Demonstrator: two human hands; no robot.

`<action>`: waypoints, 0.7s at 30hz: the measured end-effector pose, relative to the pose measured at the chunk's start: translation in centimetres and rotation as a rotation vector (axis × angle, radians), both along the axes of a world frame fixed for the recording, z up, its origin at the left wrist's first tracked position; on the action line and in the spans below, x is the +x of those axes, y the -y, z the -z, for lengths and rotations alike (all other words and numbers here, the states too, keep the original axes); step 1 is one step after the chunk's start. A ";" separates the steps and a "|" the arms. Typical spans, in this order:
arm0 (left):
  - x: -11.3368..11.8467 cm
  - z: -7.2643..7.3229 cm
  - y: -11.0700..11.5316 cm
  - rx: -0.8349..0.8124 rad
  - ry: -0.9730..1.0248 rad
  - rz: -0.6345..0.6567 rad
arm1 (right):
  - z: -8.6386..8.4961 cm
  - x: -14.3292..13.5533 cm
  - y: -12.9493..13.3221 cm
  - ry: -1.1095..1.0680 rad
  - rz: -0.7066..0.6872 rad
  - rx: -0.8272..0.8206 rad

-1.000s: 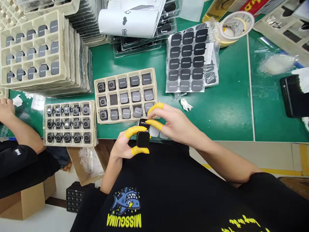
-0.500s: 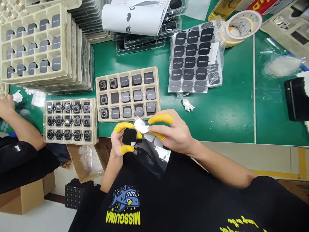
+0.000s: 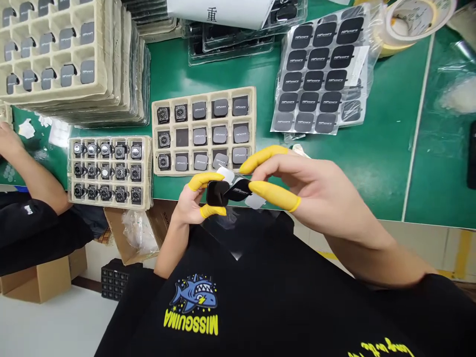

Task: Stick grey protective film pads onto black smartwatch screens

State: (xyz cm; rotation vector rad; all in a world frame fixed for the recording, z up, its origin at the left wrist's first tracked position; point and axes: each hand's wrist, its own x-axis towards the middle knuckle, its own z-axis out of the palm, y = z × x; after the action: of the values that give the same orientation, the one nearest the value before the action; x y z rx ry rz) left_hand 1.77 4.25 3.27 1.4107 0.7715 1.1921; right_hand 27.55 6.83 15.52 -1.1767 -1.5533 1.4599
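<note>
In my left hand [image 3: 191, 201], the yellow-capped fingers close around the edges of a square black watch case [image 3: 216, 193], its glossy screen facing up. My right hand [image 3: 316, 196], also in yellow finger cots, pinches a black protective film [image 3: 240, 190] with white lettering. One edge of that film lies over or against the watch's right side; whether it is stuck there I cannot tell. A clear plastic sheet [image 3: 232, 230] hangs below the watch, and what grips it is hidden. White film pieces [image 3: 226, 174] show behind the fingers.
A tray [image 3: 204, 89] of watches and lettered black pieces lies ahead, beside a covered tray of watches [image 3: 150, 171]. Stacked trays [image 3: 104, 59] rise at the left. Label sheets [image 3: 316, 77] and tape rolls [image 3: 409, 20] sit to the right. Another person's arm [image 3: 40, 183] is at far left.
My right hand has turned and moved right, and a lettered black film now shows at its fingertips. The watch has tilted and shifted right. My view has moved closer to the table.
</note>
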 end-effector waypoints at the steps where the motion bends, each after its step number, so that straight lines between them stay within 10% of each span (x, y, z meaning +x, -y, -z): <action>1: 0.0 0.0 -0.1 0.015 -0.022 0.008 | -0.1 -0.3 -0.3 0.009 -0.039 -0.003; 21: -0.2 0.0 0.1 -0.003 -0.016 0.091 | 1.6 -2.6 -0.8 0.044 -0.111 0.008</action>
State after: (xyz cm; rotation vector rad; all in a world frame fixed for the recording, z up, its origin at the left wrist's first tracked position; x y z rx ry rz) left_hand 1.60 4.13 3.27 1.4394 0.7129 1.1103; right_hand 24.99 7.66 13.95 -1.1409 -1.6768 1.5071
